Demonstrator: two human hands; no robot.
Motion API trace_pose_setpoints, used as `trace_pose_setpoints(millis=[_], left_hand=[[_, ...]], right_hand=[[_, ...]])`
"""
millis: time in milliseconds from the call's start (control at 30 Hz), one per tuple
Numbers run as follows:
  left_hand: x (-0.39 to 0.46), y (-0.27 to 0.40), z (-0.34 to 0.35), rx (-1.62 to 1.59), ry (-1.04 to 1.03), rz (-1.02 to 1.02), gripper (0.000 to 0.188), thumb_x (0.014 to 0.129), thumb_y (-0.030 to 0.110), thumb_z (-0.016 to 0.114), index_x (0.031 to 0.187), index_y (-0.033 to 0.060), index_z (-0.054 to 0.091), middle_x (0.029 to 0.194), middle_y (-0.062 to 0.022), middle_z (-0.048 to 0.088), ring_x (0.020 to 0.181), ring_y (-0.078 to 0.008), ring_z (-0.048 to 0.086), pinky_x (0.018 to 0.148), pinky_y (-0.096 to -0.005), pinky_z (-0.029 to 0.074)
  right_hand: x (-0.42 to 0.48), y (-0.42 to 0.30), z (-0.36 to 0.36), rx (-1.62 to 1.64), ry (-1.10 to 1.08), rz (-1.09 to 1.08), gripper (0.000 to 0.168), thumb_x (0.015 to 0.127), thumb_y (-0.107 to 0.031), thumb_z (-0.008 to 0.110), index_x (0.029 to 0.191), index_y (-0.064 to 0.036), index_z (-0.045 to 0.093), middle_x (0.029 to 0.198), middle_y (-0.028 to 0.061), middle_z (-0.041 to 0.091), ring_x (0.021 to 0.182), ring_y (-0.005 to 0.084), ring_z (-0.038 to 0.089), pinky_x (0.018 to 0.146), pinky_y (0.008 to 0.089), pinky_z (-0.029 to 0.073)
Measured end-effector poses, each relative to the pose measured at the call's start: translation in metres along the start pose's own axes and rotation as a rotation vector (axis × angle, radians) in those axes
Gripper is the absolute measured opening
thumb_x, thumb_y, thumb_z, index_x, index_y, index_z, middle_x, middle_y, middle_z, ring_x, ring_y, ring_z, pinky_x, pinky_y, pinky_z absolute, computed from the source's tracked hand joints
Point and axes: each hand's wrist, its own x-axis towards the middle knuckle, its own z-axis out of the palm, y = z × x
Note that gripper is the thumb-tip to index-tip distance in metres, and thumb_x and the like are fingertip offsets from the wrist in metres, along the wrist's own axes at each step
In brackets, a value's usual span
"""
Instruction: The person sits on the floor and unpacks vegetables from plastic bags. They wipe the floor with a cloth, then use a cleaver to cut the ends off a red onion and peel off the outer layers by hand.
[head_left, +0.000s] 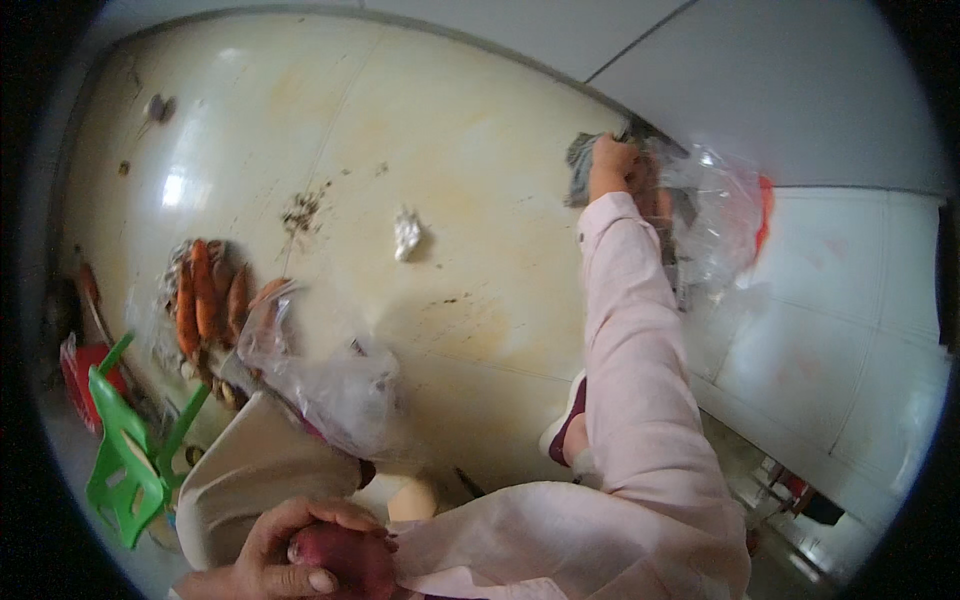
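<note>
Low in the view, my left hand (274, 551) is wrapped around a smooth, dark red root vegetable or onion (349, 559), held close to my body. My right arm stretches far forward in a pale pink sleeve. At its end, my right hand (615, 157) grips a grey cloth (581, 169) on the floor by the cabinet base, its fingertips partly hidden. Against that hand's right side lie brownish-orange items, blurred, and a clear plastic bag (709, 206) with a red edge.
Several carrots (202, 300) lie on plastic at left, beside another clear bag (330, 375). A green plastic item (127, 465) stands at lower left. Crumpled white plastic or paper (407, 234), dirt crumbs (301, 214) and a small round vegetable (157, 109) lie on the yellowish floor. Grey cabinet fronts (787, 97) border it.
</note>
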Motion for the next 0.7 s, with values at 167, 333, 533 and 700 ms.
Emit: trace_pose_setpoints(millis=[167,333,533,700], left_hand=[[0.005,0.005,-0.02,-0.02,-0.109,0.024,0.055,0.087,0.024,0.077,0.13,-0.0012,0.054,0.13,-0.016,0.058,0.124,-0.0263,0.056,0.107,-0.0399,0.042],[0.0,0.008,-0.028,-0.161,-0.097,0.037,0.054,0.087,0.023,0.077,0.13,-0.0014,0.053,0.131,-0.0166,0.057,0.124,-0.0265,0.056,0.107,-0.0396,0.042],[-0.007,0.006,-0.026,-0.195,-0.081,0.065,0.055,0.087,0.025,0.077,0.13,-0.0012,0.054,0.13,-0.0171,0.057,0.124,-0.0272,0.056,0.108,-0.0398,0.041],[-0.008,0.011,-0.027,-0.041,-0.114,0.064,0.058,0.086,0.028,0.078,0.13,-0.0013,0.054,0.13,-0.0179,0.057,0.125,-0.029,0.056,0.108,-0.0412,0.041]], right_hand=[[-0.04,0.044,0.03,-0.212,0.052,-0.606,0.074,0.085,-0.044,0.066,0.143,-0.004,0.044,0.143,0.0284,0.045,0.129,0.0473,0.045,0.104,0.0563,0.038],[-0.042,0.057,0.052,-0.277,0.138,-0.649,0.071,0.083,-0.042,0.068,0.146,-0.02,0.046,0.147,0.0226,0.04,0.13,0.044,0.041,0.101,0.0585,0.035],[-0.149,0.002,0.08,-0.232,-0.047,-0.841,0.065,0.071,-0.024,0.077,0.133,-0.022,0.057,0.131,0.0177,0.05,0.112,0.0425,0.052,0.092,0.0563,0.043],[-0.284,-0.016,0.107,-0.03,-0.29,-1.167,0.061,0.071,-0.013,0.077,0.129,-0.017,0.059,0.122,0.0178,0.055,0.109,0.0384,0.056,0.094,0.0511,0.047]])
